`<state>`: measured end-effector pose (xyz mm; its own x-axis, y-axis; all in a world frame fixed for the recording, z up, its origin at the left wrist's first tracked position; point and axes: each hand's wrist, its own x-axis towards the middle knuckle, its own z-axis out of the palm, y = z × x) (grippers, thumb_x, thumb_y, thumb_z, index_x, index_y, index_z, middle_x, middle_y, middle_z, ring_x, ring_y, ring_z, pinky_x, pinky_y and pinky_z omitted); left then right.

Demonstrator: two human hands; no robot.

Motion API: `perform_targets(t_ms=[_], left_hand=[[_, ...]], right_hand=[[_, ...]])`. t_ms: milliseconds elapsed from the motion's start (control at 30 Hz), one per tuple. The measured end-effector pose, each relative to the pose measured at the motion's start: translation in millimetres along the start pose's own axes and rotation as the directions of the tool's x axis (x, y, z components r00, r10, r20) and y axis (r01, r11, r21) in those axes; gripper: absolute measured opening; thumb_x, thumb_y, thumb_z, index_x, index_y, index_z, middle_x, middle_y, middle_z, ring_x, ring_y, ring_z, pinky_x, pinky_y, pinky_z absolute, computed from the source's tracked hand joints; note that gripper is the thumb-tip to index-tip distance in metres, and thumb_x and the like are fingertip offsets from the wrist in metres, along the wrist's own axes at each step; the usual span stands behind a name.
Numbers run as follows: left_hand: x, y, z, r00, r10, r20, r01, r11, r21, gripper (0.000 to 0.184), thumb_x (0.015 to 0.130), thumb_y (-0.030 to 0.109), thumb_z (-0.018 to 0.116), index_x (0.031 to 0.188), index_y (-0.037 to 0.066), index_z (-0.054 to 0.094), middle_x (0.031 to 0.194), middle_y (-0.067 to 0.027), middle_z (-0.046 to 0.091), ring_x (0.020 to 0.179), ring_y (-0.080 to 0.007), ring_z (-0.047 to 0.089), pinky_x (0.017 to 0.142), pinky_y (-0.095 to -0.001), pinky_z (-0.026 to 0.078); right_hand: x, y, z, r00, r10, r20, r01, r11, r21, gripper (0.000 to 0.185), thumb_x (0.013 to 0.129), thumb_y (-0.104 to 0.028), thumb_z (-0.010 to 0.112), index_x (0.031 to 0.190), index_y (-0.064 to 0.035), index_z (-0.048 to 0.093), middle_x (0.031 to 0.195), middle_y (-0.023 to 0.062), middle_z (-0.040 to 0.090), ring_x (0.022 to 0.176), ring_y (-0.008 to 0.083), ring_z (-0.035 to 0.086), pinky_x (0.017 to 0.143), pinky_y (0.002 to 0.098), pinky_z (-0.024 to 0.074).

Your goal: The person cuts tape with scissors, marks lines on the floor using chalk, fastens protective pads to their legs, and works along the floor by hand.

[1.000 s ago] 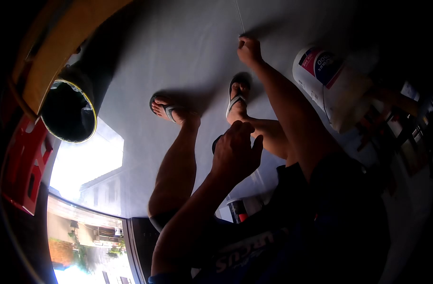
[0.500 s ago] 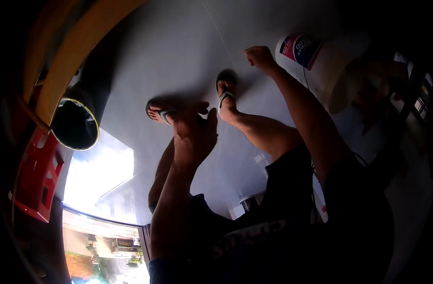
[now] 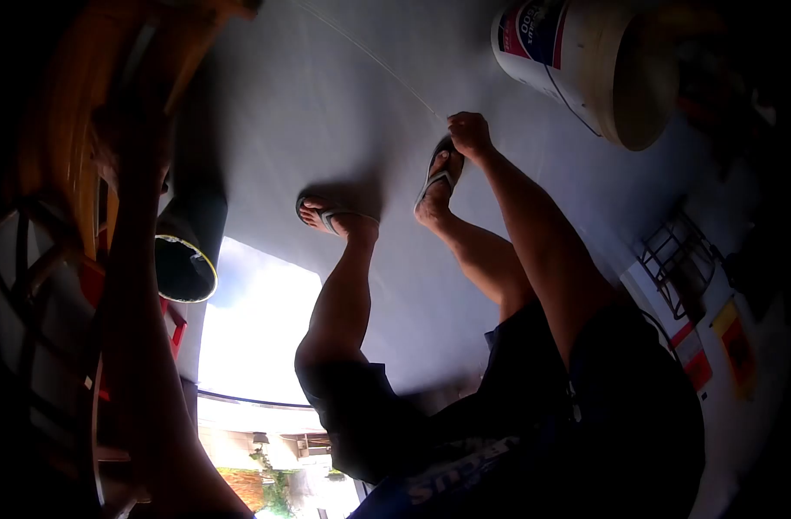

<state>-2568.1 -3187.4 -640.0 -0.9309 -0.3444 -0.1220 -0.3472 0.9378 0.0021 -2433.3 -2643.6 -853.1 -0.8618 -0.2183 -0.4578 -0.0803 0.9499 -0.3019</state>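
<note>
My left hand (image 3: 131,149) is in deep shadow at the upper left, against an orange-brown wooden piece of furniture (image 3: 77,173). Its fingers are too dark to make out. My right hand (image 3: 470,135) is closed with fingertips pressed together, just above my right foot (image 3: 440,183). A thin pale line (image 3: 374,59) runs across the grey floor (image 3: 274,130) up to those fingertips. I cannot tell whether it is a thread in them or a mark on the floor. Both feet wear flip-flops, toes forward.
A white paint bucket (image 3: 577,73) with a wire handle lies tilted at the upper right. On the left is a dark bucket (image 3: 196,212) with a yellow rim, partly behind my forearm. A metal rack (image 3: 677,264) stands at the right. Bright light comes through an opening behind.
My left hand has swung from in front of my left foot out to the wooden furniture. The right hand has come down nearer my right foot. The view has shifted.
</note>
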Motion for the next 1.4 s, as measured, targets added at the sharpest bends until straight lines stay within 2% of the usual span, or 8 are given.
perform_targets(t_ms=[233,533,667,900,1100,1300,1333,1400], left_hand=[[43,-62,57,0.900,0.433,0.047,-0.366,0.693,0.622,0.062,0.095,0.051,0.060,0.137,0.007,0.051,0.130,-0.0212,0.058,0.119,-0.0325,0.060,0.094,-0.0495,0.053],[49,-86,46,0.827,0.556,0.090,-0.394,0.456,0.798,0.071,0.091,0.058,0.063,0.143,0.010,0.048,0.128,-0.0190,0.060,0.115,-0.0335,0.061,0.091,-0.0495,0.055],[45,-69,46,0.894,0.447,0.011,-0.315,0.613,0.724,0.063,0.095,0.052,0.061,0.141,0.011,0.050,0.124,-0.0194,0.061,0.113,-0.0334,0.062,0.093,-0.0498,0.054],[41,-84,51,0.846,0.530,0.050,-0.405,0.579,0.707,0.060,0.094,0.050,0.062,0.137,0.009,0.050,0.128,-0.0211,0.057,0.118,-0.0358,0.058,0.092,-0.0520,0.054],[30,-52,27,0.818,0.576,-0.003,-0.416,0.595,0.688,0.054,0.094,0.044,0.063,0.133,0.009,0.051,0.122,-0.0223,0.059,0.111,-0.0352,0.061,0.086,-0.0496,0.056],[31,-26,20,0.853,0.505,-0.134,-0.400,0.796,0.454,0.046,0.099,0.043,0.049,0.111,0.001,0.066,0.094,-0.0229,0.065,0.099,-0.0344,0.063,0.082,-0.0489,0.053],[16,16,2,0.976,0.121,-0.180,-0.089,0.980,0.178,0.053,0.101,0.046,0.044,0.108,0.000,0.068,0.098,-0.0222,0.065,0.094,-0.0358,0.063,0.086,-0.0495,0.051],[15,11,6,0.984,0.115,-0.137,-0.092,0.982,0.166,0.056,0.101,0.048,0.042,0.111,-0.001,0.066,0.101,-0.0225,0.065,0.094,-0.0360,0.063,0.087,-0.0492,0.051]], right_hand=[[-4,4,51,0.985,0.171,0.022,-0.172,0.979,0.111,0.020,0.081,-0.011,0.061,0.094,-0.0053,0.074,0.099,0.0130,0.075,0.095,0.0331,0.071,0.083,0.0399,0.0568],[24,38,88,0.997,-0.069,0.039,0.067,0.997,0.046,0.023,0.087,-0.010,0.057,0.065,-0.0078,0.060,0.065,0.0040,0.060,0.056,0.0178,0.062,0.054,0.0290,0.0504],[7,2,30,0.734,0.505,0.454,-0.593,0.150,0.791,0.018,0.087,-0.005,0.061,0.069,-0.0039,0.063,0.064,-0.0015,0.057,0.056,0.0080,0.052,0.053,0.0271,0.0439],[21,-30,30,0.817,0.443,0.369,-0.500,0.224,0.837,0.014,0.087,-0.005,0.061,0.075,-0.0028,0.067,0.067,-0.0019,0.059,0.059,0.0071,0.052,0.054,0.0263,0.0443],[58,-49,84,0.938,0.281,0.201,-0.341,0.656,0.674,0.026,0.092,-0.016,0.052,0.091,0.0026,0.070,0.077,0.0109,0.068,0.065,0.0154,0.061,0.054,0.0337,0.0505],[66,-66,80,0.890,0.249,0.382,-0.452,0.374,0.810,0.030,0.095,-0.014,0.046,0.099,0.0045,0.069,0.082,0.0127,0.070,0.069,0.0177,0.064,0.057,0.0359,0.0544],[66,-72,68,0.898,0.242,0.366,-0.434,0.369,0.822,0.025,0.095,-0.012,0.050,0.099,0.0030,0.070,0.082,0.0113,0.070,0.070,0.0163,0.064,0.059,0.0348,0.0548],[68,-89,31,0.904,0.282,0.323,-0.422,0.455,0.785,0.016,0.093,-0.007,0.058,0.100,0.0006,0.071,0.082,0.0086,0.070,0.071,0.0140,0.064,0.061,0.0321,0.0551]])
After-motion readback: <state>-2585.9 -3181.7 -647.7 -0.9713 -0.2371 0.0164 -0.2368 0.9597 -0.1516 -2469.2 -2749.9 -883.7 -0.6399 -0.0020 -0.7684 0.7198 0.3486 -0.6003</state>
